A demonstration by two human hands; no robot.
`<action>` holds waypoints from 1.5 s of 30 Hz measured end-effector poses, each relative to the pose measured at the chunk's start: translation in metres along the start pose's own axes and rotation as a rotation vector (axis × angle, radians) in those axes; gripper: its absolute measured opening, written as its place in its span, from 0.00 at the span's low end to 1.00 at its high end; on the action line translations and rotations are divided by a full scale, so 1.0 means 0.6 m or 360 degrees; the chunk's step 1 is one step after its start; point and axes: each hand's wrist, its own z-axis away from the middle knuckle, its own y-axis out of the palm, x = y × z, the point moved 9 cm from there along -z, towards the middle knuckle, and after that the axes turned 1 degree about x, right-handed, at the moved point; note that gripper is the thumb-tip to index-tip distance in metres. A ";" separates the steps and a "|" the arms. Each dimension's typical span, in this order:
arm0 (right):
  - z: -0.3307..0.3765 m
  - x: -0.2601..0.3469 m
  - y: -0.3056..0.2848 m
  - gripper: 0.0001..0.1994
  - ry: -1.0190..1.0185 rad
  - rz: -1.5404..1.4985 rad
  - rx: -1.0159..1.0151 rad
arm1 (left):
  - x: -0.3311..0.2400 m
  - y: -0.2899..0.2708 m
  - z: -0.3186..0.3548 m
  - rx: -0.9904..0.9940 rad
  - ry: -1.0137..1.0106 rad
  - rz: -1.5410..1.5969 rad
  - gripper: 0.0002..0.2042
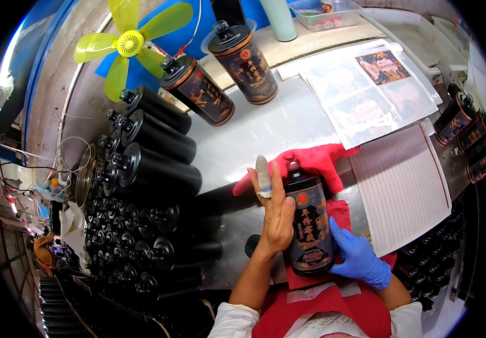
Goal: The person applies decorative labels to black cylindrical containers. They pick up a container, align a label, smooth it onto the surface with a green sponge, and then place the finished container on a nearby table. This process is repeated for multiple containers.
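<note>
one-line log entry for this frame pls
left hand: flat on labelled black bottle | right hand, blue glove: holding bottle's lower side | bottle: lying on red cloth | left: unlabelled black bottles stacked

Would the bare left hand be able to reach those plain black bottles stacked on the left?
Probably yes. The left hand rests on the labelled bottle, and only bare steel table lies between it and the nearest black bottles. It would have to let go first.
</note>
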 end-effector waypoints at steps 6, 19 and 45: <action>-0.002 0.005 -0.010 0.48 -0.0023 -0.0202 0.0021 | 0.011 0.000 -0.001 0.0112 -0.0080 0.0017 0.30; -0.156 -0.048 -0.063 0.18 0.0530 -0.1612 -0.0227 | -0.016 0.003 -0.022 0.0077 -0.0029 -0.0163 0.26; -0.164 -0.045 -0.077 0.25 0.0382 -0.1055 -0.0408 | 0.009 -0.009 -0.001 -0.0168 -0.0024 0.0288 0.25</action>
